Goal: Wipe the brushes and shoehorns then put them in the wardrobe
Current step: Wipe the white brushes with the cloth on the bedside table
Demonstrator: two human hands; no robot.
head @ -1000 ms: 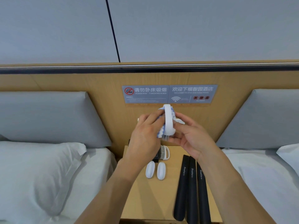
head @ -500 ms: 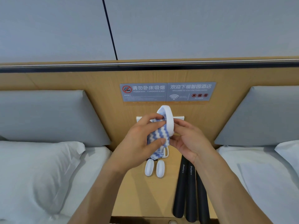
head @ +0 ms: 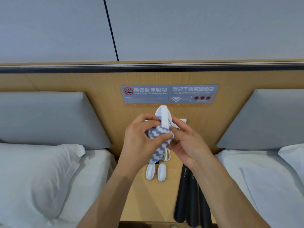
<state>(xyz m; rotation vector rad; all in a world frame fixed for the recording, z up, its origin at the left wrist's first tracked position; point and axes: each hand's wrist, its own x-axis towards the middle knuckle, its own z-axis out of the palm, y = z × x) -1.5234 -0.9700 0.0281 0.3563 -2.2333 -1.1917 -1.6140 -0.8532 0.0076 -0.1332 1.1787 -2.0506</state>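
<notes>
Aloft, left hand [head: 141, 142] presses striped cloth [head: 158, 145] on white brush [head: 164, 119]; right hand [head: 185, 142] grips brush.

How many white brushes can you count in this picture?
4: one held in the hands, two side by side on the nightstand, one partly hidden behind the cloth.

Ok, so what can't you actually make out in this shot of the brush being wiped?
- Brush: head view, bristle side hidden by the striped cloth and both hands, left and right.
- Third brush on the nightstand: mostly behind the cloth.
- Shoehorns: third covered by the right forearm, tips cut off by the bottom edge.
- Sign: small print too blurred.
- Wardrobe: not in view.
</notes>
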